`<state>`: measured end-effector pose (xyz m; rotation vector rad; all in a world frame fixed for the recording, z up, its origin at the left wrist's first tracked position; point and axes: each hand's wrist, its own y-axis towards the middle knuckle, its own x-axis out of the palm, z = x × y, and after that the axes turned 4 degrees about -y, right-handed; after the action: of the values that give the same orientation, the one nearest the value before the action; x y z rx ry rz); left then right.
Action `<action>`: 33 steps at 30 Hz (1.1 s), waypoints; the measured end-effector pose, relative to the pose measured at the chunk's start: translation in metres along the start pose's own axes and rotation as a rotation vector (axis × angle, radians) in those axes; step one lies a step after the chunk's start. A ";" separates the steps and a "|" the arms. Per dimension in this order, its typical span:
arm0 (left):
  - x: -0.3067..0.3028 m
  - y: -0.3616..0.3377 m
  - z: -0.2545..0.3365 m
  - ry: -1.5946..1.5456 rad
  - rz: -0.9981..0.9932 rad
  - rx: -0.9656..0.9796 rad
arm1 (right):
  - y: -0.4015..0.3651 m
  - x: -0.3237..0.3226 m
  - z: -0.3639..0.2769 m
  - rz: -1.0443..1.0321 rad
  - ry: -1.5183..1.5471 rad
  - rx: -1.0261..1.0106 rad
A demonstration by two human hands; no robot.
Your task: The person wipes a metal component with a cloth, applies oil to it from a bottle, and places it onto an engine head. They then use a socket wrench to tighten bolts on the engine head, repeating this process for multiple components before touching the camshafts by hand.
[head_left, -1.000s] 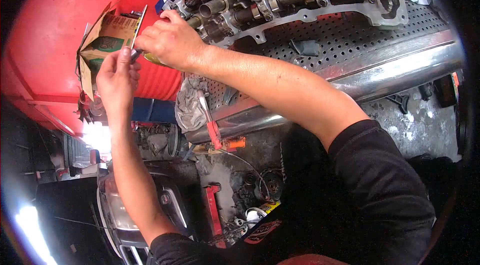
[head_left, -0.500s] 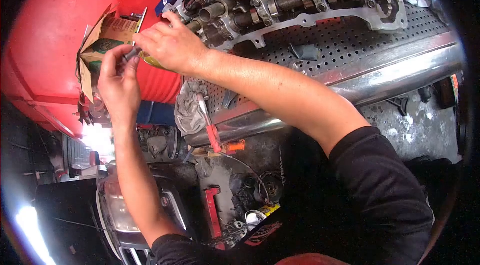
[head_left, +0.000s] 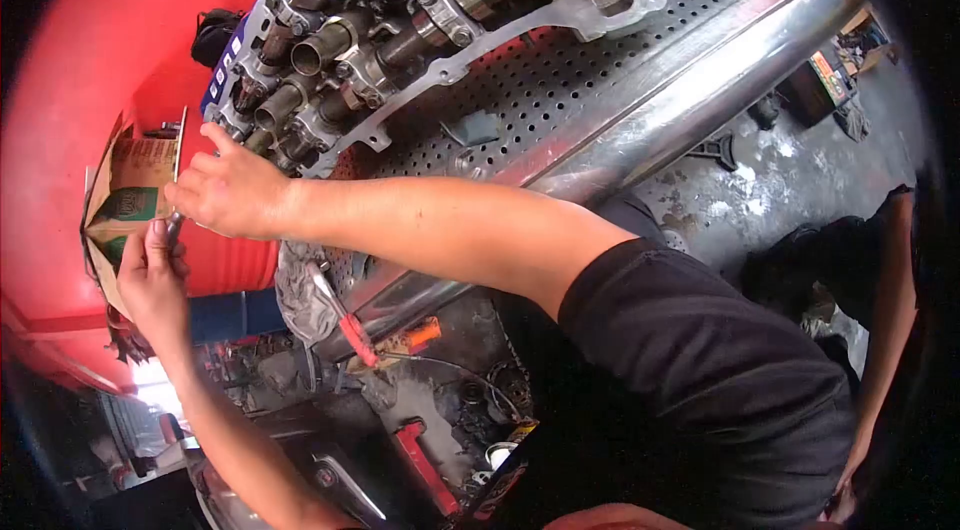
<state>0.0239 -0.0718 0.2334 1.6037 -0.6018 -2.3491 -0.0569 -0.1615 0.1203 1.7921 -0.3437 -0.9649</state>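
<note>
My left hand (head_left: 153,275) is at the left, its thumb and fingers pinching a small dark metal cylindrical piece (head_left: 173,228). My right hand (head_left: 232,192) is right above it with curled fingers, the fingertips meeting the upper end of that piece. One finger of the right hand sticks out toward the engine cylinder head. What the right fingers close around is hidden by the hand, and I cannot tell what it is. The cylinder head (head_left: 440,55), with its camshafts and round tubes, lies just beyond my right hand and forearm.
A perforated metal bench (head_left: 545,100) carries the cylinder head, a dark scrap (head_left: 473,128), a crumpled rag (head_left: 300,295) and a red-handled tool (head_left: 345,315). An open cardboard box (head_left: 140,170) and thin rod (head_left: 181,142) are beyond my hands. Another person's arm (head_left: 888,370) shows at right.
The view has turned right, so the cylinder head and bench appear shifted left and tilted. My hands remain close together around the small piece. Another person's arm has come into view.
</note>
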 end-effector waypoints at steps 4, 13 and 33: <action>0.012 -0.002 -0.016 -0.019 0.078 0.424 | 0.003 -0.036 0.010 -0.206 0.234 0.050; 0.023 -0.018 0.004 0.011 0.079 0.411 | -0.014 0.017 0.006 0.590 0.271 0.066; 0.023 -0.007 -0.006 0.118 0.116 0.448 | -0.021 0.015 0.004 0.516 0.319 0.031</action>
<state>0.0216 -0.0763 0.2090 1.8070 -1.2249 -2.1178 -0.0545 -0.1646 0.0943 1.7272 -0.5814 -0.3085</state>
